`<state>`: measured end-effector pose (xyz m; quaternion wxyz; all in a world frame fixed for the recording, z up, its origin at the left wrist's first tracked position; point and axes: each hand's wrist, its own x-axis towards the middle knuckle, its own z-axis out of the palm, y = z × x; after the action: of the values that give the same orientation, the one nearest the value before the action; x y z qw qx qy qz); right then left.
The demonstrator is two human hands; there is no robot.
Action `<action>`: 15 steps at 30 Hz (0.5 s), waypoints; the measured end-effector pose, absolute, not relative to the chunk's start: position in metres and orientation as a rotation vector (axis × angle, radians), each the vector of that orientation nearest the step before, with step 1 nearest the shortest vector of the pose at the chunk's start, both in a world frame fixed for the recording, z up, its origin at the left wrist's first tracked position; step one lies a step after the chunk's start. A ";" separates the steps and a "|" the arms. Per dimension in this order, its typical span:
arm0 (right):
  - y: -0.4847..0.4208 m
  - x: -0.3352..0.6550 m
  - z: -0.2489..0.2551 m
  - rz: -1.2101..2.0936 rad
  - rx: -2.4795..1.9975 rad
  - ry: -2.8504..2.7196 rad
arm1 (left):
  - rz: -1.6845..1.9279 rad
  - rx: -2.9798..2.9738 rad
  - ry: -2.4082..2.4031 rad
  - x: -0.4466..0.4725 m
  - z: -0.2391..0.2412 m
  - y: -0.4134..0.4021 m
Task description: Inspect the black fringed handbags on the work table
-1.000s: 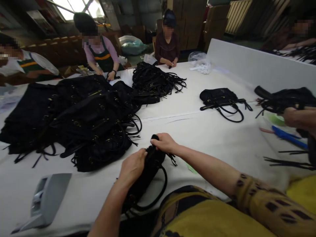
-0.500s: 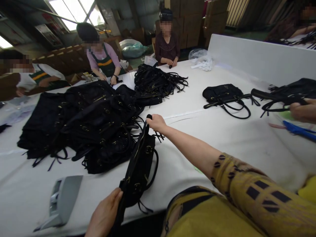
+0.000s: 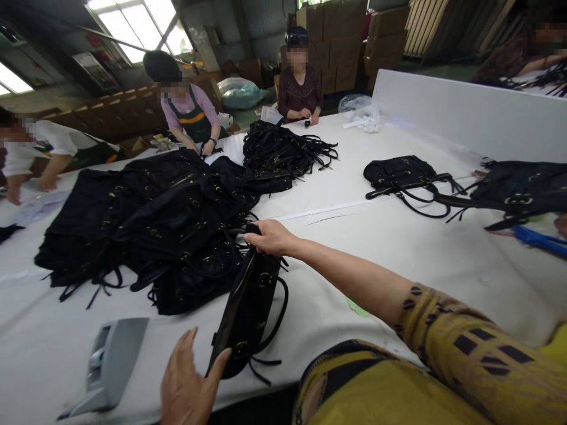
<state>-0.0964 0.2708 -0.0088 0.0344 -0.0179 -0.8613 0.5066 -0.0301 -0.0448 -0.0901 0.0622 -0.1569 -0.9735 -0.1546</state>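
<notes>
Your right hand is closed around the top end of the black handbag, pinching it where the strap and fringe gather, right against the near edge of the big pile of black bags. Half a second ago that hand held the bag higher and farther out over the table; now it has dropped a little and come nearer to the pile, so the bag hangs at a slant from your grip down toward the table's front edge.

Your left hand has changed more. A moment ago it was clamped on the bag's lower end; now the fingers are spread open and only the thumb side touches the bottom corner of the bag, so nothing is really held there. The weight looks to be carried by the right hand alone, and I judge the bag is being let go at the bottom so it can be laid against the pile.

The bag's loop handle dangles free on its right side. The grey device lies on the white table just left of your open hand, apart from it. A single finished bag sits well apart across the table, and 3 other people work at the far side
</notes>
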 end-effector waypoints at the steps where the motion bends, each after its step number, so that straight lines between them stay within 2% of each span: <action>1: 0.270 -0.094 -0.007 1.594 -0.038 -2.634 | -0.464 -0.572 -2.932 -0.032 -0.089 -0.026; 5: 0.268 -0.082 0.001 1.705 0.068 -2.595 | -0.467 -0.446 -3.320 -0.048 -0.093 0.013; 7: 0.269 -0.076 0.006 1.782 0.128 -2.587 | -0.616 -0.306 -3.422 -0.058 -0.094 0.009; 12: 0.284 -0.062 0.012 2.102 0.054 -2.350 | -1.289 -0.024 -3.275 -0.064 -0.088 -0.025; 15: 0.304 -0.056 -0.003 1.995 -0.129 -2.222 | -1.398 0.213 -3.197 -0.048 -0.082 -0.040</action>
<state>-0.0563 0.3036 -0.0026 0.0761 -0.0429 -0.7413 0.6655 -0.0484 -0.0399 -0.0816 -0.1762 0.0601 -0.9002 -0.3936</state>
